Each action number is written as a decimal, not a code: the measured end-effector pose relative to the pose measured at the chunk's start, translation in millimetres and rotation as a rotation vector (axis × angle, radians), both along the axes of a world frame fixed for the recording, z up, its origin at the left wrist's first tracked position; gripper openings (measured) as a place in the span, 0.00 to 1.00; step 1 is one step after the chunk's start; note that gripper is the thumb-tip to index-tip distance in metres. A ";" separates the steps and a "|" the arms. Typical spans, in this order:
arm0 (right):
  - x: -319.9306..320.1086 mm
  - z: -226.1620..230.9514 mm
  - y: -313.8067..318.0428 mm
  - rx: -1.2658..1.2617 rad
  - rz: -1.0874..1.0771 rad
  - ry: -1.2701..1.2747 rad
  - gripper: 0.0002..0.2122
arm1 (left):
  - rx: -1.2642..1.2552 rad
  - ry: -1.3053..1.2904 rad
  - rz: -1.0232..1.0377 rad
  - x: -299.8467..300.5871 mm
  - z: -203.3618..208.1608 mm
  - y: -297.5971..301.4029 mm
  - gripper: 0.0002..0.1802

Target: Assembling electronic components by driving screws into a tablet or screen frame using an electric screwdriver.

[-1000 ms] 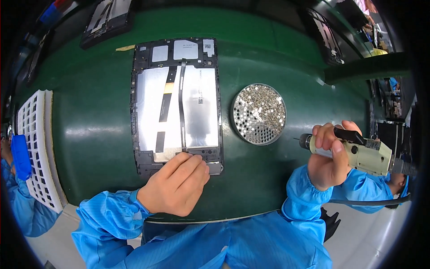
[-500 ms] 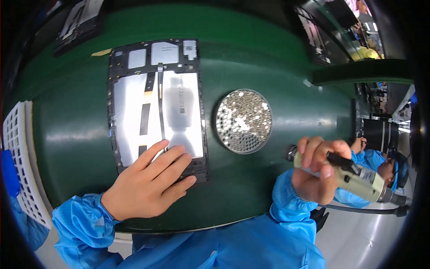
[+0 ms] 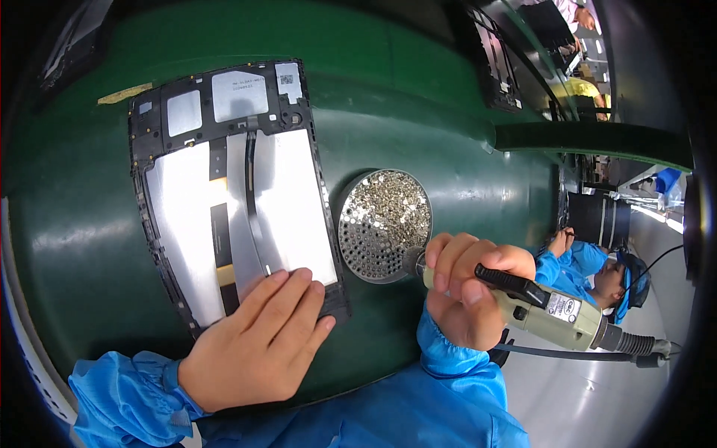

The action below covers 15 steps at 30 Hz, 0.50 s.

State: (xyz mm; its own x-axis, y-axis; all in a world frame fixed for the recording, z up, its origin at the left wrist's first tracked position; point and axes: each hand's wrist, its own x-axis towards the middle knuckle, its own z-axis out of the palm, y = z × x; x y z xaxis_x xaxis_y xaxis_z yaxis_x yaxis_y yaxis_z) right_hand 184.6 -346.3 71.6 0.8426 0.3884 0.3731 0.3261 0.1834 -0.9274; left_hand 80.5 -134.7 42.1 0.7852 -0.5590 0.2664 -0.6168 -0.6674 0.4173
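Observation:
An opened tablet body [image 3: 295,187], black-framed with silver panels, lies on the green work surface in front of me. A thin dark ribbon cable [image 3: 251,175] runs down its middle. My left hand [image 3: 258,340] rests flat over the tablet's near end, fingers stretched out, the fingertips at the cable's lower end. To the right stands a round dish [image 3: 387,213] of small metal screws, with a perforated plate showing in its lower left. My right hand [image 3: 474,291] is wrapped round a pale green electric screwdriver [image 3: 560,313] with a black lever. Its nose is by the dish's right rim; the bit cannot be made out.
A white slotted tray [image 3: 22,336] borders the left side. More dark device parts lie at the upper left [image 3: 75,41] and upper right [image 3: 493,67]. A green bar [image 3: 597,142] crosses at right. Another person [image 3: 586,265] in blue works beyond the screwdriver, whose cable [image 3: 571,352] trails rightward.
My right hand has brought the screwdriver leftward, up to the dish's edge. The whole view has shifted, and the tablet appears further left and tilted. My left hand stays on the tablet's near end.

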 end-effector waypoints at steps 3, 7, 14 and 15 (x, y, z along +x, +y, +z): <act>1.3 -1.6 2.4 -0.009 -0.002 0.007 0.14 | -0.008 0.027 0.013 -3.4 1.7 -1.5 0.14; 0.6 -2.4 4.6 -0.037 -0.011 0.002 0.14 | -0.008 0.033 0.051 -5.2 0.4 -3.3 0.14; 1.5 -1.2 2.6 -0.045 0.006 0.000 0.14 | -0.026 0.030 0.124 -3.0 -2.3 -8.7 0.12; 1.6 -1.7 2.7 -0.046 0.008 -0.006 0.14 | -0.042 0.031 0.141 -3.1 -2.3 -8.6 0.12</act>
